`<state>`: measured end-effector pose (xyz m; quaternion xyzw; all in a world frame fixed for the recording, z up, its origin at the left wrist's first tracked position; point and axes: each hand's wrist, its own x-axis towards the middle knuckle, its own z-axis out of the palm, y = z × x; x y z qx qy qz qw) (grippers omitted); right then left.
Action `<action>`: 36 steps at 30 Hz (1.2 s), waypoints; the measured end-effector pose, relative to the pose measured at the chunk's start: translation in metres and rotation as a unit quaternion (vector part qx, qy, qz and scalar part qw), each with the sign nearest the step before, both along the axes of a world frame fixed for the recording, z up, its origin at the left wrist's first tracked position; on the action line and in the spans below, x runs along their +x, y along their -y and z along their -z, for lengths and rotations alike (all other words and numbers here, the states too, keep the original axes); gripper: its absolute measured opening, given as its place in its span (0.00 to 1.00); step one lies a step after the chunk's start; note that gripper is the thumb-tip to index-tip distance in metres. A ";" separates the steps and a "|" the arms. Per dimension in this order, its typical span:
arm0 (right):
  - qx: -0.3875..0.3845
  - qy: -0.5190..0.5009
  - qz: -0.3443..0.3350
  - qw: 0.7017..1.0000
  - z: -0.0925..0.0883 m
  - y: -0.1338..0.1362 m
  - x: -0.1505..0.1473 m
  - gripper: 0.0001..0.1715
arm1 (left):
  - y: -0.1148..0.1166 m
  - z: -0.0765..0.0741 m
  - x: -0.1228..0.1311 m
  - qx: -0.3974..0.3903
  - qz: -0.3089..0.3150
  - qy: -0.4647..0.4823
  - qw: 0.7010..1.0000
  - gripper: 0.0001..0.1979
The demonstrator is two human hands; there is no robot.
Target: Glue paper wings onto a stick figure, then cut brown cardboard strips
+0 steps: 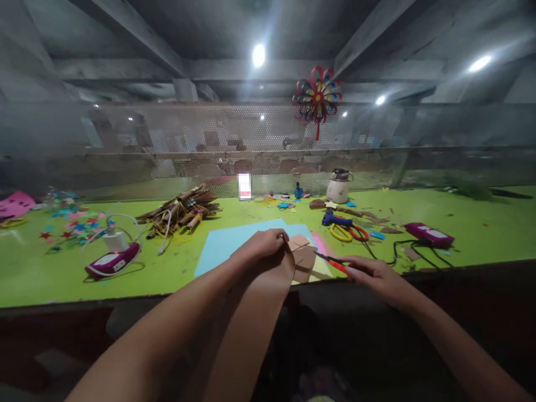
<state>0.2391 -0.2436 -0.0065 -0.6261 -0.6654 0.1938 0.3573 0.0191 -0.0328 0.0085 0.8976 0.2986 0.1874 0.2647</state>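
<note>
My left hand (270, 242) is closed on the upper edge of a long strip of brown paper (255, 318), which hangs down over the table's front edge. In my right hand (372, 274) is a pair of scissors (335, 264) with red-orange handles, its dark blades pointing left toward the strip but apart from it. Between the two hands lie cut brown paper pieces (304, 259). They rest on coloured sheets, among them a light blue sheet (226, 243) that reaches behind my left hand.
Behind my right hand lie a blue glue gun (336, 219) and yellow-handled scissors (340, 233). Purple power strips (429, 234) with cables sit at both sides. A bundle of brown rolls (184, 212), paper stars (79, 223) and a pot (338, 187) stand farther back, before a perforated screen (201, 128).
</note>
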 end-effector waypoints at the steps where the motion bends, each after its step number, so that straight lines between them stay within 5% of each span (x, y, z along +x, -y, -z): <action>1: -0.002 0.020 -0.014 1.000 -0.001 0.001 -0.001 0.27 | -0.002 0.001 0.002 -0.050 0.015 0.014 0.999 0.15; 5: -0.012 0.083 -0.044 0.996 -0.003 -0.001 -0.009 0.24 | -0.006 -0.008 -0.005 -0.201 0.053 0.122 0.970 0.28; 9: -0.049 0.157 -0.049 0.985 -0.007 -0.003 -0.016 0.23 | 0.005 -0.014 -0.071 -0.104 -0.117 0.171 0.973 0.12; 14: -0.040 0.223 -0.046 0.973 -0.008 -0.003 -0.014 0.22 | 0.077 0.002 -0.175 -0.002 -0.284 0.164 0.945 0.18; 19: -0.044 0.239 -0.040 0.969 -0.004 -0.002 -0.014 0.22 | 0.146 0.012 -0.191 0.132 -0.306 0.271 0.903 0.11; 22: -0.045 0.234 -0.038 0.970 -0.001 -0.002 -0.014 0.22 | 0.152 0.036 -0.184 0.015 -0.334 0.218 0.917 0.12; 25: -0.048 0.233 -0.031 0.971 0.001 -0.002 -0.011 0.23 | 0.145 0.071 -0.179 -0.182 -0.275 0.152 0.932 0.17; 28: -0.045 0.222 -0.033 0.974 0.001 -0.003 -0.009 0.22 | 0.142 0.086 -0.172 -0.270 -0.234 0.168 0.919 0.19; 31: -0.041 0.204 -0.029 0.978 0.000 -0.003 -0.009 0.22 | 0.144 0.070 -0.169 -0.282 -0.247 0.202 0.905 0.16; 36: -0.057 0.184 -0.027 0.981 -0.001 -0.005 -0.009 0.27 | 0.126 0.011 -0.183 -0.298 -0.198 0.145 0.922 0.17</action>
